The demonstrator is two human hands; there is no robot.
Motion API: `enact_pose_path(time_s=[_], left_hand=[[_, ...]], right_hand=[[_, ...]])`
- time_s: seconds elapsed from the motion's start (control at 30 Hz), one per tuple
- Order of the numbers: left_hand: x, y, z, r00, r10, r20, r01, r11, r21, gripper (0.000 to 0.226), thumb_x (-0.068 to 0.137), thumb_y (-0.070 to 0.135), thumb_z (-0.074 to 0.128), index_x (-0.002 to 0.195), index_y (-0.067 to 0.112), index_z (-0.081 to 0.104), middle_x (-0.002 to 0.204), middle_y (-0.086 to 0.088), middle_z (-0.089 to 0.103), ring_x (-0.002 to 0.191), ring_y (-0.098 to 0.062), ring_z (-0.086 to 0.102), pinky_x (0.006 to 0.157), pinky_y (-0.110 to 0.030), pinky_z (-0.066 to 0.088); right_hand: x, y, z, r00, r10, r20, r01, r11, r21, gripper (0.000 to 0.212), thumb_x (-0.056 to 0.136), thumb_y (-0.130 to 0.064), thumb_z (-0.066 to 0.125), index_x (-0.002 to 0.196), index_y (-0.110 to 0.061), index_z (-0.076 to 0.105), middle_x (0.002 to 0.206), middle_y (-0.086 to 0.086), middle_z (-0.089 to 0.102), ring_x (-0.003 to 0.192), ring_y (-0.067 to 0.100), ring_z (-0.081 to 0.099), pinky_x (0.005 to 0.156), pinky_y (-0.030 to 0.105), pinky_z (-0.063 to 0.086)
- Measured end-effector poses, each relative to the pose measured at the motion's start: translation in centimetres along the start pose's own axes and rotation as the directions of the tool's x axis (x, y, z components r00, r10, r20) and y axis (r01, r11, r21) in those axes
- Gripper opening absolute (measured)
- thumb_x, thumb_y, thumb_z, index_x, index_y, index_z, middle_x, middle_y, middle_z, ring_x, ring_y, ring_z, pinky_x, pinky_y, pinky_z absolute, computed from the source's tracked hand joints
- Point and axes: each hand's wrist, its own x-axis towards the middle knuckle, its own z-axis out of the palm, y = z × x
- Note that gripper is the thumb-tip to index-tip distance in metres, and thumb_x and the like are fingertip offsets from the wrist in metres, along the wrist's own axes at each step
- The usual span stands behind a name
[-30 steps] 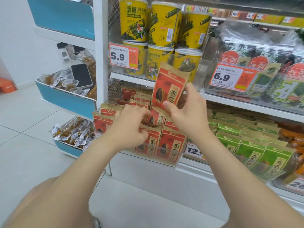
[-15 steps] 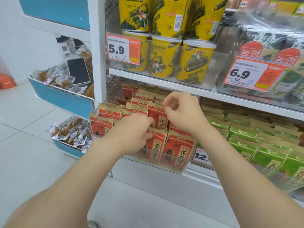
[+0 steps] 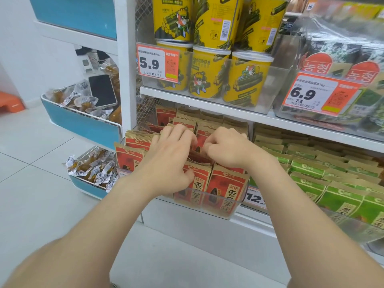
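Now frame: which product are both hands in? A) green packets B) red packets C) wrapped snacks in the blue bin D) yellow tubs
B: the left hand and right hand both curl their fingers into the red packets in the clear tray, below the yellow tubs and left of the green packets.

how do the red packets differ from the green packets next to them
The red packets carry red labels; the green packets carry green ones. The red packets stand left of the green packets. The left hand and right hand hold red packets; no hand touches the green packets. Both have brown paper tops and stand in rows.
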Motion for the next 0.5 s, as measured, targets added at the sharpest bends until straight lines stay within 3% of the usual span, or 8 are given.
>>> enact_pose_path(time_s=[0.1, 0.2, 0.37, 0.5], left_hand=[[-0.1, 0.4, 0.4, 0.991, -0.005, 0.132, -0.002, 0.999, 0.051, 0.074, 0.091, 0.039, 0.065, 0.158, 0.028, 0.035, 0.159, 0.010, 0.036, 0.148, -0.020, 0.024, 0.117, -0.051, 0.028], [0.0, 0.5, 0.7, 0.988, -0.024, 0.150, 0.014, 0.998, 0.068, 0.069, 0.091, 0.037, 0.063, 0.155, 0.028, 0.039, 0.150, 0.010, 0.042, 0.143, -0.022, 0.028, 0.115, -0.050, 0.029], [0.2, 0.5, 0.7, 0.989, -0.016, 0.145, 0.012, 0.999, 0.032, 0.061, 0.087, 0.036, 0.063, 0.144, 0.030, 0.044, 0.140, 0.013, 0.044, 0.138, -0.018, 0.032, 0.114, -0.048, 0.028], [0.3, 0.6, 0.6, 0.984, -0.031, 0.173, 0.029, 0.999, 0.017, 0.061, 0.088, 0.036, 0.062, 0.145, 0.029, 0.043, 0.139, 0.012, 0.049, 0.138, -0.018, 0.033, 0.116, -0.050, 0.028]], right_hand=[[0.7, 0.3, 0.6, 0.989, -0.003, -0.147, 0.007, 1.000, 0.024, 0.036, 0.104, -0.019, 0.045, 0.118, -0.028, 0.077, 0.109, -0.002, 0.074, 0.118, 0.028, 0.057, 0.111, 0.055, 0.033], [1.9, 0.4, 1.2, 0.958, 0.018, -0.287, -0.024, 1.000, -0.018, 0.038, 0.108, -0.018, 0.045, 0.136, -0.024, 0.070, 0.131, 0.004, 0.072, 0.134, 0.036, 0.054, 0.114, 0.056, 0.033], [3.0, 0.1, 1.4, 0.978, 0.087, -0.188, -0.123, 0.974, -0.189, 0.029, 0.105, -0.015, 0.046, 0.128, -0.017, 0.063, 0.132, 0.017, 0.068, 0.138, 0.047, 0.040, 0.114, 0.062, 0.025], [3.5, -0.4, 1.5, 0.977, 0.097, -0.190, -0.143, 0.959, -0.245, 0.008, 0.098, -0.013, 0.056, 0.106, -0.015, 0.055, 0.130, 0.018, 0.063, 0.140, 0.047, 0.037, 0.118, 0.064, 0.022]])
